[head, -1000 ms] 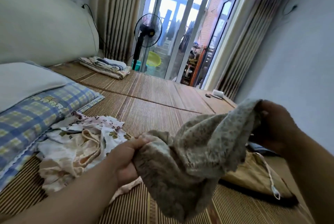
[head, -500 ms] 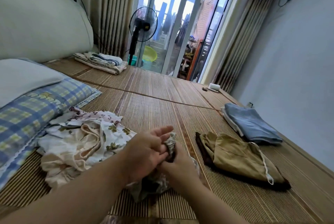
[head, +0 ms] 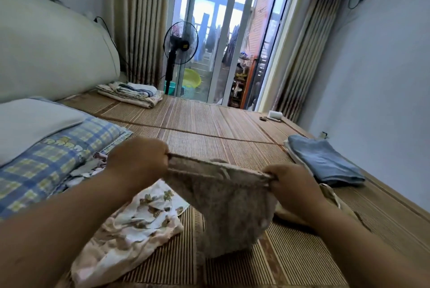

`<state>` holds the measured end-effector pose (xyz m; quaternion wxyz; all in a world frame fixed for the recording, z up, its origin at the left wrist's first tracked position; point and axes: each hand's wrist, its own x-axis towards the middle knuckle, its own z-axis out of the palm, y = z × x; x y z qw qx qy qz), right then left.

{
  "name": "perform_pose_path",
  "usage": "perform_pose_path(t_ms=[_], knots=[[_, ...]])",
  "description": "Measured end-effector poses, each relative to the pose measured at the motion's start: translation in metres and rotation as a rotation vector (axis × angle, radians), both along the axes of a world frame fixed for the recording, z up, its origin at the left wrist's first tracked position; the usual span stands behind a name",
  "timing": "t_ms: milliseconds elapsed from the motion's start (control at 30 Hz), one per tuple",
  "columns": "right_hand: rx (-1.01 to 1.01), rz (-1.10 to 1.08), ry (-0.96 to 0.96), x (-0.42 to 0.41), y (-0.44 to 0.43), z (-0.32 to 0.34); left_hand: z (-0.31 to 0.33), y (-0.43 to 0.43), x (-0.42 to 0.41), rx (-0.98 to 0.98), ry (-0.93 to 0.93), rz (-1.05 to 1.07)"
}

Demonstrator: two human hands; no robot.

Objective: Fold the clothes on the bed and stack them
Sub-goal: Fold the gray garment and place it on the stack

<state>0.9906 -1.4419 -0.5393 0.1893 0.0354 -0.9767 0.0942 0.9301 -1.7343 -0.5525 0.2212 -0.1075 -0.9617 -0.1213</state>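
A grey-beige patterned garment (head: pixel 229 213) hangs stretched between my hands above the bamboo bed mat (head: pixel 209 124). My left hand (head: pixel 137 159) grips its top left corner and my right hand (head: pixel 290 183) grips the top right corner. Its lower edge touches the mat. An unfolded white and pink printed garment (head: pixel 137 225) lies crumpled under my left arm. A tan garment (head: pixel 330 197) lies mostly hidden behind my right hand. A folded blue garment (head: pixel 323 162) rests at the right.
A blue plaid pillow (head: pixel 53 159) and a grey pillow (head: pixel 32 122) lie at the left. Folded bedding (head: pixel 132 93) sits at the far end by a standing fan (head: pixel 180 48) and glass doors. A white roll (head: pixel 275 115) lies at the far right by the wall.
Both hands were bunched together over the garment on the mat half a second ago. They have since moved apart and lifted, spreading the garment flat between them.
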Motion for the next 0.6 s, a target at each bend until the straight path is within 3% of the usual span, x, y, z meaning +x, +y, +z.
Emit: perform_pose_path(t_ms=[67, 167, 367, 467, 533, 600], knots=[[-0.088, -0.023, 0.02, -0.004, 0.007, 0.033, 0.04, -0.01, -0.01, -0.027, 0.014, 0.003], [-0.143, -0.057, 0.236, -0.014, 0.009, 0.1, 0.109, -0.005, -0.014, -0.032, 0.112, -0.027], [-0.545, 0.02, 0.345, -0.007, 0.007, 0.222, 0.23, 0.017, 0.0, 0.134, 0.165, -0.005], [-0.46, 0.003, 0.357, -0.002, 0.007, 0.244, 0.256, 0.025, 0.012, 0.131, 0.223, 0.043], [-0.427, -0.016, 0.356, 0.002, 0.006, 0.25, 0.264, 0.03, 0.018, 0.172, 0.197, -0.064], [-0.449, 0.015, 0.241, 0.008, 0.006, 0.25, 0.264, 0.032, 0.026, 0.343, 0.041, -0.322]])
